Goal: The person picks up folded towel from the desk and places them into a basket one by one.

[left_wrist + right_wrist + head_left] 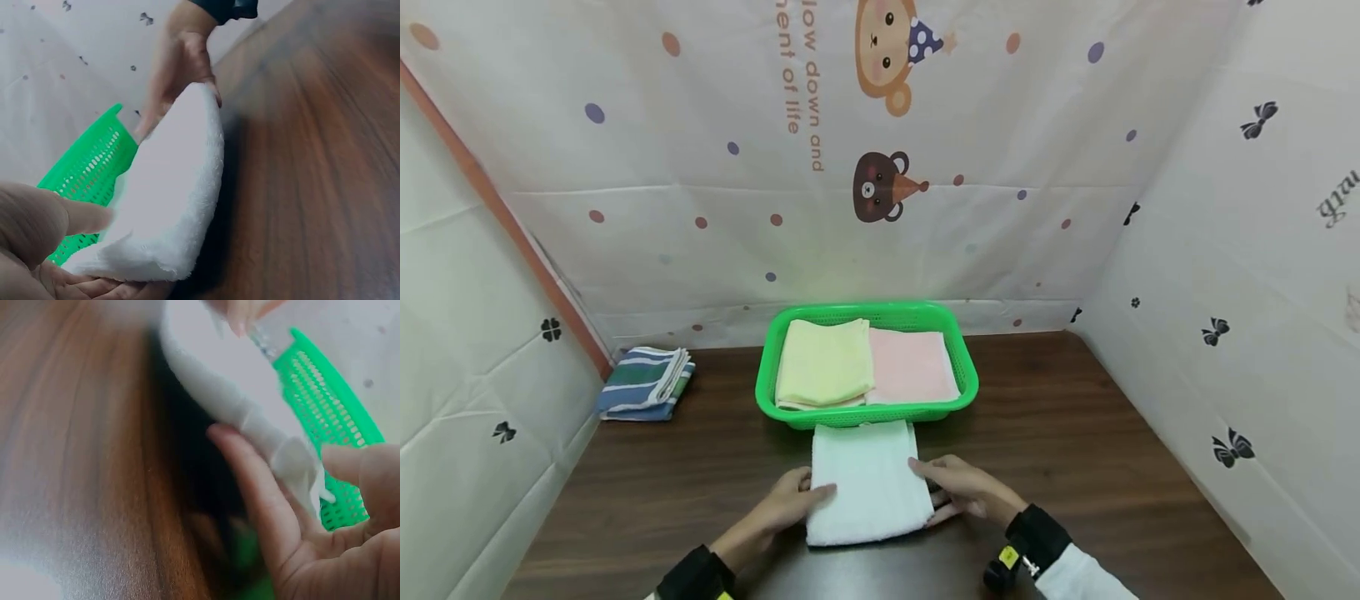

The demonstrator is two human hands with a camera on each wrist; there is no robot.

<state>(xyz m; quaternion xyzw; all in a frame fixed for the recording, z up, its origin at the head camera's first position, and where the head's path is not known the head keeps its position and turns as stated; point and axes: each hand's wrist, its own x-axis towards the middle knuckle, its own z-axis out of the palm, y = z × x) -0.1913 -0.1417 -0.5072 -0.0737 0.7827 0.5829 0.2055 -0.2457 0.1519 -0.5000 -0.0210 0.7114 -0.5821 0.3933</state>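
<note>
A folded white towel [868, 487] is held between both hands, just in front of the green basket. My left hand [792, 500] grips its left edge, thumb on top and fingers underneath, as the left wrist view shows. On the opposite edge my right hand [964, 487] holds the towel the same way, its fingers [256, 481] spread below the cloth. In the left wrist view the towel [169, 181] looks raised over the table, with a dark shadow beneath. The green basket [868, 411] holds a folded yellow towel [823, 360] and a folded pink one [912, 365] side by side.
A stack of folded blue, green and white striped towels [647, 383] lies at the table's back left corner. Printed cloth walls [1000, 242] enclose the dark wooden table [1060, 417] at the back and both sides.
</note>
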